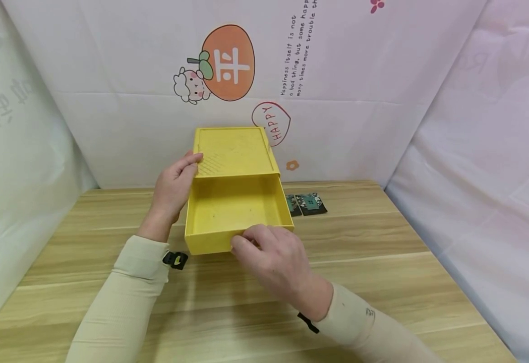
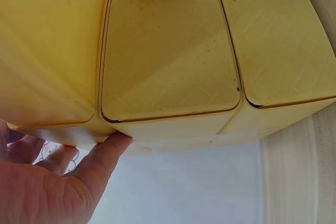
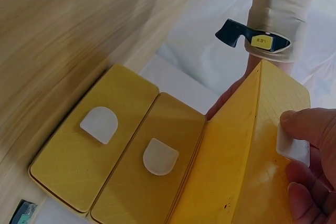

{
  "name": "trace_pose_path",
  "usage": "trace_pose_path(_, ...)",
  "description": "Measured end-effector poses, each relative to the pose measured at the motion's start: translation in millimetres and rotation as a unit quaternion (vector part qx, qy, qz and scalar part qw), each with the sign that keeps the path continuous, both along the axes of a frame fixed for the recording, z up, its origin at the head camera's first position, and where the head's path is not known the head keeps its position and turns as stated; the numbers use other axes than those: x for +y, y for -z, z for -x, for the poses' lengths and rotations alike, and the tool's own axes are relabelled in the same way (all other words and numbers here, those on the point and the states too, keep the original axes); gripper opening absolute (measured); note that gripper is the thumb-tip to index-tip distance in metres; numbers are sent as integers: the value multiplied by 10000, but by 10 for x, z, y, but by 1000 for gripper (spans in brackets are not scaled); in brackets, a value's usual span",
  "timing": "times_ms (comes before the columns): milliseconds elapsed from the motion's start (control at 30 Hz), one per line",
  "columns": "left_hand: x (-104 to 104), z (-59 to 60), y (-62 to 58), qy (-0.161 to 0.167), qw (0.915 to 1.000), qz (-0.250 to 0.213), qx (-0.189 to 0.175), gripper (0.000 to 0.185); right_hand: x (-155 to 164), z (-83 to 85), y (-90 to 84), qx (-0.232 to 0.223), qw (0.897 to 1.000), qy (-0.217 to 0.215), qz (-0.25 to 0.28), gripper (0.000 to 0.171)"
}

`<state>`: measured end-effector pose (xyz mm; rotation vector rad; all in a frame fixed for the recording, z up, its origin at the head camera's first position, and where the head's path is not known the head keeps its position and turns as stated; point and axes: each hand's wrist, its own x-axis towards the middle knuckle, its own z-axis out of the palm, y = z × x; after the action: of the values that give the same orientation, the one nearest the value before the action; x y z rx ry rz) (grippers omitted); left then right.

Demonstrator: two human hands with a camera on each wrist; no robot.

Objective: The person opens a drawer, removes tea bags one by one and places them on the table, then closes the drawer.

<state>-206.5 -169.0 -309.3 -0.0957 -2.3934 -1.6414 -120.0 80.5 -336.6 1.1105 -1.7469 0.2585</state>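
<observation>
Head view showed the yellow drawer point(image 1: 212, 243) jutting nearward from its cabinet point(image 1: 237, 151), front running left to right; the right hand point(image 1: 274, 258), nearer that front, pinched its white knob point(image 3: 293, 149); the left hand point(image 1: 172, 187), fingers fairly straight, touched the cabinet's left side.

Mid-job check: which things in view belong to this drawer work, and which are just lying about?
In the job:
- yellow cabinet, left hand against its side
- open top drawer
- white handle, pinched by the right hand

Seemingly just lying about:
- two dark patterned flat pieces on the table, one partly hidden by the drawer
</observation>
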Motion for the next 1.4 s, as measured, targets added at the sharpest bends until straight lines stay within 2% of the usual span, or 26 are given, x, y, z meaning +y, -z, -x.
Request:
trace_pose_path(333, 1, 3, 1, -14, 10000, -26, -29, 47, -18, 78, -11, -52, 10000, 54, -50, 13)
trace_pose_path(667, 0, -13, -8, 42, 10000, -49, -72, 47, -12, 155, -24, -495, 9980, 236, -311, 5)
trace_pose_path(1400, -5, -13, -10, 70, 9997, -145, -163, 48, -74, 368, -40, -619, 9971, 346, -266, 10)
